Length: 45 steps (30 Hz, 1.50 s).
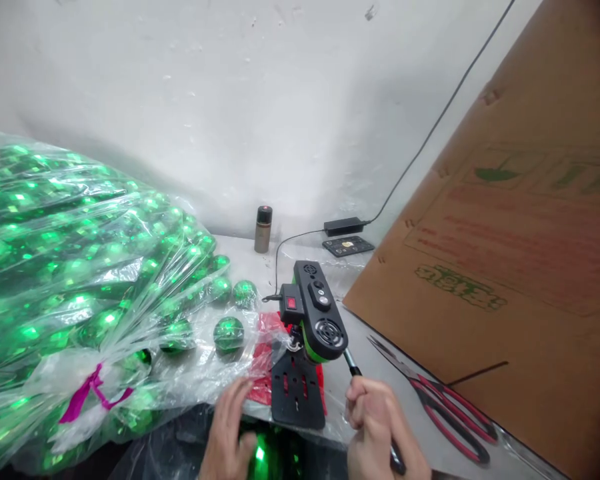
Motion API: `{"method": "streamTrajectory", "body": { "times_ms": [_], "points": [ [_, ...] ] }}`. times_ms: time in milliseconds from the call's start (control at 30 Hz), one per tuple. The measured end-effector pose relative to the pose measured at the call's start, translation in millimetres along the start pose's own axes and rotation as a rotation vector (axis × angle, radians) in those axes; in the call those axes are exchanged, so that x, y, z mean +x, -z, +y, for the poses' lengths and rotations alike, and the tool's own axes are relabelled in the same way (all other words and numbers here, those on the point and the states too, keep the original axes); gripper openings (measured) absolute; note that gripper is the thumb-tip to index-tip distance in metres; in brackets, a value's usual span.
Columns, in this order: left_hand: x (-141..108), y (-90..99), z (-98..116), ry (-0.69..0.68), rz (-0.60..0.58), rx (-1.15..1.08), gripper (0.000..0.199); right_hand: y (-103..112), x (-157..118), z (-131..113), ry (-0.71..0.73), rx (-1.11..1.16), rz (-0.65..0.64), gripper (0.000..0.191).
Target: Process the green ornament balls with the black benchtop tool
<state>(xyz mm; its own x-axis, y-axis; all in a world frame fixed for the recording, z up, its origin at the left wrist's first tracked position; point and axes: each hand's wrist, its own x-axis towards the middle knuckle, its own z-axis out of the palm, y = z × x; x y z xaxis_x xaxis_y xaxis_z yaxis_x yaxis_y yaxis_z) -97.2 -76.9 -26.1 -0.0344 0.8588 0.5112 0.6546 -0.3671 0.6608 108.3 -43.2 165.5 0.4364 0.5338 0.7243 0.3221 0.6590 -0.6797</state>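
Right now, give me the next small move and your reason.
I'd probably ease the clear plastic back from the black device with the left hand: it reaches the device's side, that hand is nearby, and the right hand grips the rod.

The bag of green balls [70, 253] is cut off at 9 o'clock, the box [520, 220] at 3 o'clock, its print too blurred to be read. At 7 o'clock, the left hand [230, 423] is blurred; at 5 o'clock, the rod's middle [354, 365] is hidden by the right hand [377, 420].
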Motion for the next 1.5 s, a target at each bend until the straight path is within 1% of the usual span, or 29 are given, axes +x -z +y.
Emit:
{"method": "streamTrajectory", "body": {
  "times_ms": [67, 100, 133, 167, 233, 300, 333, 433, 533, 600, 667, 800, 900, 1000, 1067, 1133, 1200, 1267, 1333, 1433, 1500],
  "points": [
    [43, 13.6, -4, 0.096, 0.133, 0.119, 0.048, 0, 0, 1, 0.003, 0.0, -0.004, 0.042],
    [66, 18.6, -7, 0.135, 0.164, 0.17, 0.047, 0, 0, 1, 0.0, -0.002, -0.016, 0.042],
    [89, 22.4, -10, 0.184, 0.168, 0.208, 0.05, 1, 0, 0, -0.001, -0.007, -0.031, 0.041],
    [108, 25.1, -14, 0.235, 0.126, 0.222, 0.054, 1, 1, 0, 0.004, -0.014, -0.04, 0.041],
    [138, 28.0, -20, 0.324, -0.026, 0.188, 0.062, 1, 2, -2, 0.023, -0.026, -0.042, 0.041],
    [153, 29.3, -21, 0.367, -0.149, 0.136, 0.067, 0, 3, -3, 0.052, -0.032, -0.04, 0.042],
    [155, 30.2, -19, 0.382, -0.178, 0.118, 0.07, -1, 4, -3, 0.064, -0.031, -0.039, 0.042],
    [149, 34.9, -3, 0.472, -0.175, 0.029, 0.082, -2, 5, -3, 0.072, -0.025, -0.06, 0.04],
    [131, 42.1, 23, 0.573, -0.154, -0.118, 0.095, -3, 4, -3, 0.079, -0.02, -0.037, 0.041],
    [117, 46.5, 40, 0.582, -0.158, -0.15, 0.094, -3, 3, -3, 0.068, -0.029, -0.028, 0.041],
    [105, 49.8, 55, 0.583, -0.185, -0.139, 0.089, -2, 2, -2, 0.043, -0.036, -0.037, 0.04],
    [90, 52.4, 71, 0.578, -0.257, -0.108, 0.086, 3, 2, -1, 0.031, -0.036, -0.073, 0.039],
    [84, 50.2, 75, 0.54, -0.263, -0.1, 0.082, 4, 3, -2, 0.037, -0.052, -0.093, 0.038],
    [85, 44.3, 72, 0.544, -0.189, -0.171, 0.084, 3, 6, -4, 0.045, -0.064, -0.092, 0.038],
    [90, 38.7, 67, 0.614, -0.125, -0.344, 0.09, 1, 9, -7, 0.049, -0.057, -0.084, 0.038],
    [98, 32.1, 63, 0.735, -0.092, -0.628, 0.089, -2, 14, -10, 0.044, -0.041, -0.069, 0.039],
    [104, 24.9, 59, 0.862, -0.095, -0.915, 0.085, -4, 20, -14, 0.025, -0.032, -0.061, 0.04],
    [108, 17.2, 58, 0.955, -0.121, -1.069, 0.087, -6, 25, -17, 0.014, -0.032, -0.068, 0.041],
    [107, 9.4, 57, 0.958, -0.134, -1.068, 0.088, -7, 28, -19, 0.014, -0.036, -0.08, 0.041],
    [103, -1.7, 56, 0.818, -0.133, -0.871, 0.084, -5, 29, -20, 0.031, -0.038, -0.099, 0.038],
    [100, -8.4, 54, 0.718, -0.142, -0.719, 0.086, -3, 28, -20, 0.041, -0.043, -0.12, 0.036]
  ]
}}
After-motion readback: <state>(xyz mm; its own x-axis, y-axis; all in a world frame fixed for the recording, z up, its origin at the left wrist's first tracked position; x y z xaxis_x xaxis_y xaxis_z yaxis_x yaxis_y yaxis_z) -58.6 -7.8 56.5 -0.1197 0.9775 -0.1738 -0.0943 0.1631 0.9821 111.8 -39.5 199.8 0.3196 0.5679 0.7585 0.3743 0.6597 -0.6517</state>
